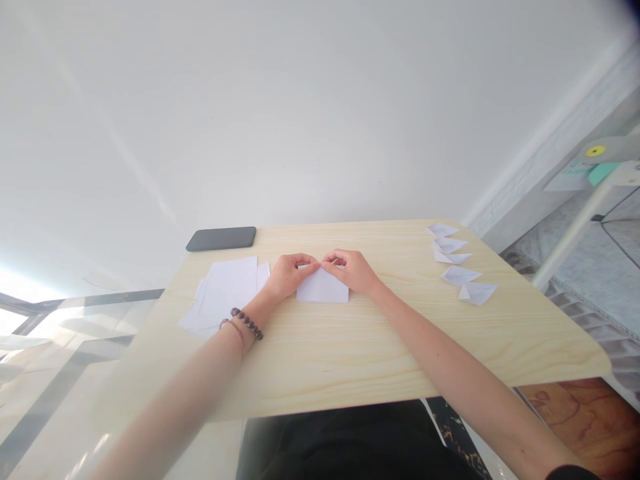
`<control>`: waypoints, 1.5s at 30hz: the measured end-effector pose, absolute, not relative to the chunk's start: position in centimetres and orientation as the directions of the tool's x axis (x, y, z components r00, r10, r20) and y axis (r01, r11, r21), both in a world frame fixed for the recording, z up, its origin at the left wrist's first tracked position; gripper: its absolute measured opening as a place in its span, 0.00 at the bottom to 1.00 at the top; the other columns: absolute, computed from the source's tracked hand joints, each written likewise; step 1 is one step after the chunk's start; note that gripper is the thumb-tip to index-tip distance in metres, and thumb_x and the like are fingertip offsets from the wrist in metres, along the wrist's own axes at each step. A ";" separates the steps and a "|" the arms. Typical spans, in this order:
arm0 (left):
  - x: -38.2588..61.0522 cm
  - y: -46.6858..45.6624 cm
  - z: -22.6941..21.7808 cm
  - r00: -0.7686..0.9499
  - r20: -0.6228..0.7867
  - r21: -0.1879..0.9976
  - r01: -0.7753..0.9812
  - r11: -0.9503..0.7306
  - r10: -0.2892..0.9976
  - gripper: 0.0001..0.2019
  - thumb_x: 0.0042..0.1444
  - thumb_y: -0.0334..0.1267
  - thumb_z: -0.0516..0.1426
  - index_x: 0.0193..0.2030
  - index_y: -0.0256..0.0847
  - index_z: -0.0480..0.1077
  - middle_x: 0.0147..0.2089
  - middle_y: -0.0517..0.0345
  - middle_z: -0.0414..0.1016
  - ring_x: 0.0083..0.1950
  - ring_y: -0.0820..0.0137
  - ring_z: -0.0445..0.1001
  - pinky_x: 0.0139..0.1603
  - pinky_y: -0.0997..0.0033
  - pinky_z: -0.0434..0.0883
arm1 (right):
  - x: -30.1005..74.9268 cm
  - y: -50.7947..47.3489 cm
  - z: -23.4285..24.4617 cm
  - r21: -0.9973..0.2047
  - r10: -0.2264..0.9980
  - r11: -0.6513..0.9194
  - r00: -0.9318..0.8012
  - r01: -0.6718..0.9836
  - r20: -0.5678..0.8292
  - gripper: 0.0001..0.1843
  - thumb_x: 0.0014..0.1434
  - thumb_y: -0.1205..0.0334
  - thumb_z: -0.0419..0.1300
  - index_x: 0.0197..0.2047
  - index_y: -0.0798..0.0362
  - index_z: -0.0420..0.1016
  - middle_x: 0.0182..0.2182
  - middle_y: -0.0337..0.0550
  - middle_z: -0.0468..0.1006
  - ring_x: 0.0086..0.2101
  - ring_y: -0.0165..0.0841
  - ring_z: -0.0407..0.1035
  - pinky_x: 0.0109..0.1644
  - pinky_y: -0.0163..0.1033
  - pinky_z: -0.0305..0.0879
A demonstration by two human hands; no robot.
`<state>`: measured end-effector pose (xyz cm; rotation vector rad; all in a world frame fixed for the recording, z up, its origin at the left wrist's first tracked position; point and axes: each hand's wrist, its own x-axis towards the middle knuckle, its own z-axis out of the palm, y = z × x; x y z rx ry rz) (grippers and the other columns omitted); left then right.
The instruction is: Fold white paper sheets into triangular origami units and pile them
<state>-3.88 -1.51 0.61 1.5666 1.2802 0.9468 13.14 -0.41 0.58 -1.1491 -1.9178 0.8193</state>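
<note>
A white sheet of paper [323, 290] lies folded on the light wooden table [350, 353], in the middle. My left hand [289, 273] and my right hand [350, 268] meet at its far edge, each with fingers pinched on the paper. A bead bracelet is on my left wrist. A stack of blank white sheets [225, 293] lies just left of my left hand.
A dark phone [221, 238] lies flat at the table's far left edge. Several small folded paper pieces [457, 263] sit in a row along the far right of the table. A white wall rises behind the table; a white lamp stand [575, 230] is at the right.
</note>
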 end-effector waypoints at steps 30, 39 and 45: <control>-3.7 -1.0 -0.1 0.127 -0.028 0.957 0.292 -0.010 0.992 0.18 0.42 0.50 0.58 0.32 0.37 0.72 0.26 0.59 0.71 0.23 0.75 0.66 0.21 0.78 0.59 | 18.6 1.3 2.1 -0.825 0.801 0.199 -0.573 0.529 -0.174 0.06 0.51 0.61 0.52 0.27 0.55 0.65 0.24 0.40 0.73 0.24 0.27 0.66 0.28 0.32 0.62; -4.2 -0.4 -0.4 0.083 -0.037 0.974 0.225 0.018 0.996 0.18 0.41 0.50 0.58 0.32 0.36 0.71 0.27 0.59 0.71 0.25 0.75 0.66 0.23 0.78 0.61 | 19.3 1.5 1.6 -0.871 0.822 0.122 -0.540 0.476 -0.180 0.07 0.53 0.61 0.53 0.27 0.55 0.66 0.23 0.41 0.74 0.22 0.27 0.69 0.29 0.34 0.66; -4.0 -0.6 -0.3 0.102 0.015 0.955 0.293 -0.044 0.995 0.17 0.44 0.51 0.57 0.33 0.37 0.70 0.27 0.60 0.71 0.23 0.76 0.65 0.22 0.78 0.60 | 17.1 1.4 0.7 -0.930 0.899 0.104 -0.433 0.353 -0.064 0.19 0.56 0.50 0.48 0.34 0.56 0.71 0.30 0.46 0.75 0.23 0.28 0.68 0.22 0.33 0.64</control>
